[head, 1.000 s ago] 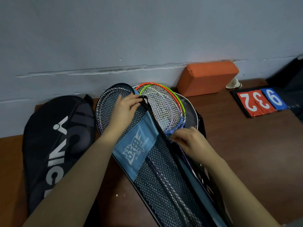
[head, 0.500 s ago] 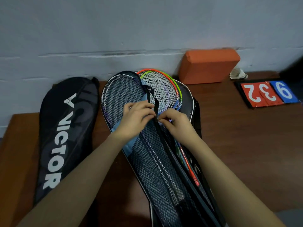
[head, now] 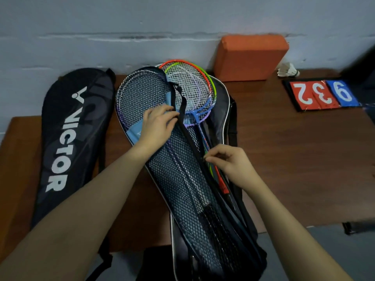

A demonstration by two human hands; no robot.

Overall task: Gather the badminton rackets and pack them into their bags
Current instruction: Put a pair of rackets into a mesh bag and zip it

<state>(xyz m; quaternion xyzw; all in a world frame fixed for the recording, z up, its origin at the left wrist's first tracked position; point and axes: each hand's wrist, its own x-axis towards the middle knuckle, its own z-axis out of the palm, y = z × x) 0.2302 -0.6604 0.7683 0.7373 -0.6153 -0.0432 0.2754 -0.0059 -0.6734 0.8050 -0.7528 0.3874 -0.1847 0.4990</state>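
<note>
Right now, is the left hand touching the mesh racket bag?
Touching. The head view shows the left hand lying on the mesh racket bag, its fingertips gripping the bag's black zipper edge with no gap visible.

1. View: a single head-worn wide-angle camera; no second view is supplied, so no shared region is recorded.
2. Direction: the scene is looked at forward and steeply down, onto the counter [head: 294, 151] and toward the wall [head: 182, 21] behind it.
3. Nearness: the counter is seen from close range; both forearms are seen entering from the bottom edge.
4. Coverage: the counter's left end and near edge are included; its right part is cut by the frame.
5. Distortion: straight lines are bowed toward the frame edges.
</note>
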